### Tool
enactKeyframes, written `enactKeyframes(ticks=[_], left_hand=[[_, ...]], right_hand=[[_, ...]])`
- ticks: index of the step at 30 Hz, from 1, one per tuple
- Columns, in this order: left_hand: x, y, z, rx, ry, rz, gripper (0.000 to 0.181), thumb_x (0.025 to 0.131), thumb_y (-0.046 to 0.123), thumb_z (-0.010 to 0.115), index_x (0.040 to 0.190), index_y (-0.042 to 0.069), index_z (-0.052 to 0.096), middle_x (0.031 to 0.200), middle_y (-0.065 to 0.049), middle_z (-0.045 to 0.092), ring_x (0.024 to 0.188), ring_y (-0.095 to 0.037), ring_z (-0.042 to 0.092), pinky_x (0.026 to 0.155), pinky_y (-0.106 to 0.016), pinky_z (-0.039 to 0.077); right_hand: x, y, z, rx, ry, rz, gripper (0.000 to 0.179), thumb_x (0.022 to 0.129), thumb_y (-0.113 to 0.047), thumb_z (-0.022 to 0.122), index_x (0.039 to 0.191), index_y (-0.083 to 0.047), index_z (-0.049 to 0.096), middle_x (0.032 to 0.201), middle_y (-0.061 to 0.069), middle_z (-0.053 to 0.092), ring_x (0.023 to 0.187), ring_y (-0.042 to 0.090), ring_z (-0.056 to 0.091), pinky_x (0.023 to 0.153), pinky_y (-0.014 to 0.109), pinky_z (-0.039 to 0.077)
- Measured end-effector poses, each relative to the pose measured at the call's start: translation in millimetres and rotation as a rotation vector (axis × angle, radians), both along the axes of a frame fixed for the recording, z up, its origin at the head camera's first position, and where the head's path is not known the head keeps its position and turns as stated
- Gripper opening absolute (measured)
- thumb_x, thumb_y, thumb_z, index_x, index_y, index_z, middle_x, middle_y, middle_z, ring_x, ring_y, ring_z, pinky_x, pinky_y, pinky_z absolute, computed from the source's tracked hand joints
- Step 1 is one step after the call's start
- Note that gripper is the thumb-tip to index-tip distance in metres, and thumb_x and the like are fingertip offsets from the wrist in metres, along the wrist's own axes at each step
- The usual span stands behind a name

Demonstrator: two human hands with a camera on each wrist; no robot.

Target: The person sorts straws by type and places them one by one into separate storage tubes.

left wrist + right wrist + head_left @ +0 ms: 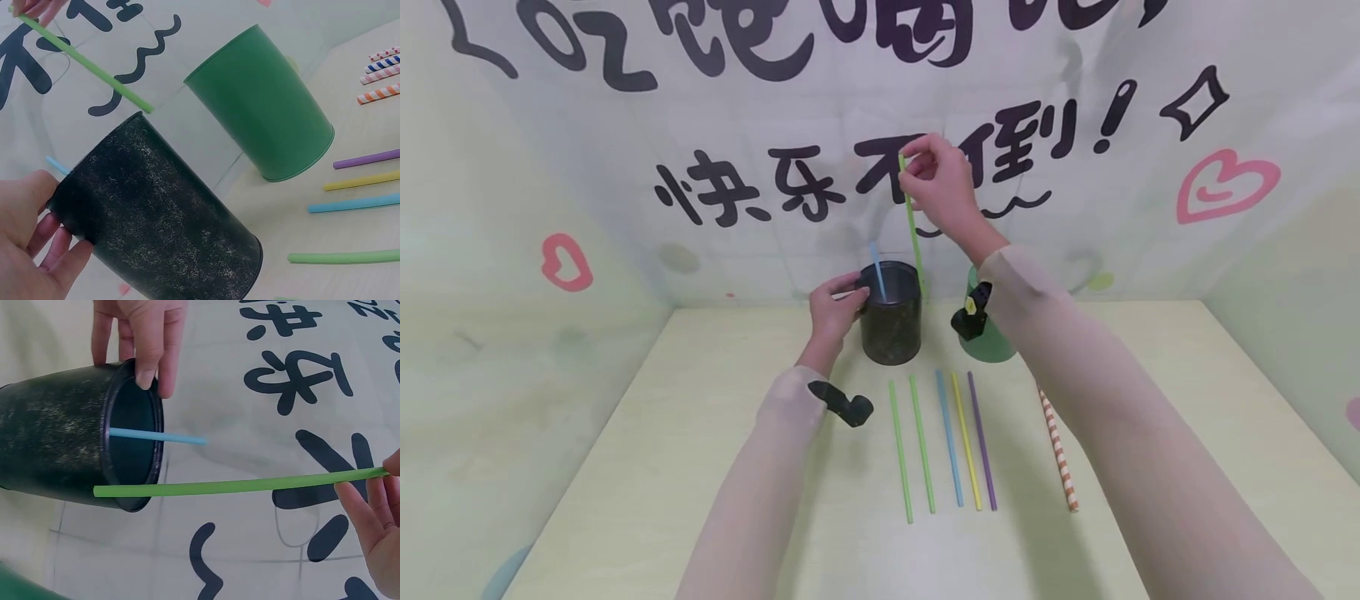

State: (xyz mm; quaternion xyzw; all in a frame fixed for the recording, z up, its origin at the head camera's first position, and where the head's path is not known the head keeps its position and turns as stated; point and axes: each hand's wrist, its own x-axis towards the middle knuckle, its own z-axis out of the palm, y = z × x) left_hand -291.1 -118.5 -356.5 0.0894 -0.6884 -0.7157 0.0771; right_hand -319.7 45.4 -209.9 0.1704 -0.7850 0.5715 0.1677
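Note:
My left hand [833, 315] grips the rim of a black cylindrical cup [891, 335] standing near the back wall; its thumb tip is over the rim in the right wrist view. A light blue straw [178, 437] leans inside the cup and sticks out past the rim. Raised above and right of the cup, my right hand [947, 185] pinches a green straw [913, 229] near its top end. The straw hangs down nearly upright. In the left wrist view its lower end is close to the rim; whether it touches cannot be told.
A green cup [262, 106] stands right of the black one, partly behind my right sleeve. On the table in front lie two green straws [900, 450], a blue straw [950, 442], a yellow straw [967, 446] and a purple straw [982, 446]. Farther right are several patterned straws [381, 94].

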Motion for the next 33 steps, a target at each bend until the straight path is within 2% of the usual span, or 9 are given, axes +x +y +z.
enactKeyframes(ticks=[8, 14, 21, 27, 33], left_hand=[[2.5, 1.3, 0.2, -0.004, 0.015, 0.004, 0.034, 0.081, 0.001, 0.064, 0.115, 0.002, 0.062, 0.103, -0.013, 0.056, 0.080, -0.016, 0.059, 0.073, -0.028, 0.055], [3.7, 1.1, 0.6, -0.010, 0.018, 0.004, 0.034, 0.081, 0.002, 0.064, 0.115, 0.002, 0.062, 0.102, -0.013, 0.056, 0.079, -0.015, 0.058, 0.072, -0.029, 0.055], [3.0, 0.2, 1.2, -0.016, 0.005, 0.011, 0.034, 0.081, 0.001, 0.064, 0.115, 0.002, 0.063, 0.104, -0.013, 0.055, 0.080, -0.017, 0.058, 0.073, -0.030, 0.055], [1.7, 0.0, 0.7, -0.004, -0.004, 0.015, 0.034, 0.081, 0.002, 0.065, 0.115, 0.003, 0.063, 0.105, -0.014, 0.056, 0.084, -0.019, 0.058, 0.073, -0.029, 0.055], [1.6, 0.4, 0.1, 0.003, 0.004, 0.013, 0.034, 0.081, 0.002, 0.065, 0.115, 0.002, 0.062, 0.105, -0.015, 0.056, 0.083, -0.019, 0.058, 0.073, -0.029, 0.055]], right_hand=[[-3.1, -5, 7.3, -0.037, 0.024, -0.012, 0.019, 0.083, -0.002, 0.059, 0.103, -0.006, 0.058, 0.080, 0.000, 0.055, 0.072, 0.015, 0.056, 0.058, 0.025, 0.054], [-6.0, -11, 0.9, -0.047, 0.005, 0.000, 0.020, 0.084, -0.001, 0.058, 0.104, -0.005, 0.057, 0.082, 0.002, 0.054, 0.072, 0.016, 0.054, 0.057, 0.025, 0.053], [-8.2, -18, -22.8, -0.017, -0.058, 0.022, 0.022, 0.084, 0.000, 0.058, 0.105, -0.003, 0.057, 0.086, 0.006, 0.056, 0.075, 0.015, 0.054, 0.059, 0.026, 0.055], [-9.2, -18, -48.8, -0.005, -0.106, 0.035, 0.022, 0.084, 0.001, 0.057, 0.106, -0.001, 0.056, 0.087, 0.008, 0.056, 0.075, 0.014, 0.054, 0.062, 0.033, 0.056], [-11.5, -19, -70.7, 0.021, -0.177, 0.047, 0.023, 0.085, 0.001, 0.058, 0.107, -0.001, 0.056, 0.089, 0.011, 0.057, 0.077, 0.019, 0.056, 0.063, 0.035, 0.057]])
